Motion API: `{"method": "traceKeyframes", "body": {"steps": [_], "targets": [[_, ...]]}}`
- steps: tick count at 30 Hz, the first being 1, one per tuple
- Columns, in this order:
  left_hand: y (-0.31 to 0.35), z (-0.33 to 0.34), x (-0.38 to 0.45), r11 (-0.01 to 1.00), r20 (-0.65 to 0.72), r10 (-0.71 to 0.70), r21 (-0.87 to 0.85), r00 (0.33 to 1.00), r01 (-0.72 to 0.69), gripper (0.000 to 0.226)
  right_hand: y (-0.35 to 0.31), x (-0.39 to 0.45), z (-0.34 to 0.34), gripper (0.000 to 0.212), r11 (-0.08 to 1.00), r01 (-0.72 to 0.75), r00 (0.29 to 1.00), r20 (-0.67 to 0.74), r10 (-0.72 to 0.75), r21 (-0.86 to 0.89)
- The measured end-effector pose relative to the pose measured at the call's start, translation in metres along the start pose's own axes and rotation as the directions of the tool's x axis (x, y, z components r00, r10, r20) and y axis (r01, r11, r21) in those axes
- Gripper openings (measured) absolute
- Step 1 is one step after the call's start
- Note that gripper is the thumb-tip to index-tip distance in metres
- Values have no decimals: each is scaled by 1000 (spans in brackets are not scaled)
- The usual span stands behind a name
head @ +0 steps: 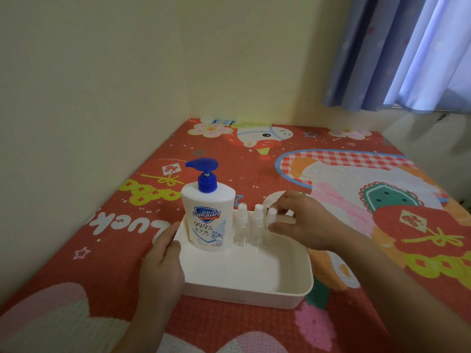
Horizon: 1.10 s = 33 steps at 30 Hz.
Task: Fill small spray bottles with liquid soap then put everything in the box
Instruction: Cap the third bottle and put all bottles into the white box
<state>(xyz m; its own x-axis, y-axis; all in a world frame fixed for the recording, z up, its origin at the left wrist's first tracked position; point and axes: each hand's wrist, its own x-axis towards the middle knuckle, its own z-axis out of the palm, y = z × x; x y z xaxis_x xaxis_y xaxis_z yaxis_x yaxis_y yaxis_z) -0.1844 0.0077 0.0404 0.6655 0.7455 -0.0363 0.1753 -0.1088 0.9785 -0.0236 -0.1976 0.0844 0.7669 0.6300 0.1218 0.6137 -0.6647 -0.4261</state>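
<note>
In the head view the left hand (163,261) grips the white box's (254,289) left wall while the right hand (303,222) pinches the rightmost spray bottle (270,220) standing beside two others (248,225) and the soap bottle (207,215) at the far side, so packing looks almost done, needing only a gentle release.

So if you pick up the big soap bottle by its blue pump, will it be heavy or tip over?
The soap bottle is large next to the small spray bottles, so if full it's probably heavy. Its smooth plastic may be slippery. Its body is wide and it stands upright in the white box, so it likely won't tip easily.
</note>
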Motion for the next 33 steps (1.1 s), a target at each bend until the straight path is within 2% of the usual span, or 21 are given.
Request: {"method": "traceKeyframes", "body": {"steps": [5, 9, 12, 16, 18, 20, 22, 33], "targets": [[1, 0, 0, 1000, 3, 3, -5, 1000, -3, 38, 1, -5, 8, 24, 999, -11, 997, -72, 15, 48], [0, 1, 0, 1000, 5, -4, -7, 1000, 4, 39, 3, -15, 9, 47, 997, -53, 995, -84, 58, 51], [0, 1, 0, 1000, 1, -10, -11, 1000, 10, 39, 5, -28, 7, 56, 991, -111, 985, -122, 119, 75], [-3, 3, 2, 1000, -15, -10, -23, 1000, 9, 39, 8, -50, 7, 46, 948, -316, 936, -154, 317, 33], [-4, 5, 3, 1000, -28, -12, -22, 1000, 12, 38, 8, -58, 10, 34, 921, -388, 918, -67, 390, 39], [-5, 7, 4, 999, -31, -21, -28, 999, 20, 38, 8, -62, 15, 40, 921, -381, 923, -17, 384, 85], [-6, 11, 6, 999, -17, -22, -38, 1000, 21, 38, 10, -62, 20, 49, 923, -375, 923, -64, 381, 85], [-1, 52, 25, 998, 24, 51, -26, 998, -50, 41, 37, -39, 8, 50, 895, -427, 882, -158, 444, 131]]}}
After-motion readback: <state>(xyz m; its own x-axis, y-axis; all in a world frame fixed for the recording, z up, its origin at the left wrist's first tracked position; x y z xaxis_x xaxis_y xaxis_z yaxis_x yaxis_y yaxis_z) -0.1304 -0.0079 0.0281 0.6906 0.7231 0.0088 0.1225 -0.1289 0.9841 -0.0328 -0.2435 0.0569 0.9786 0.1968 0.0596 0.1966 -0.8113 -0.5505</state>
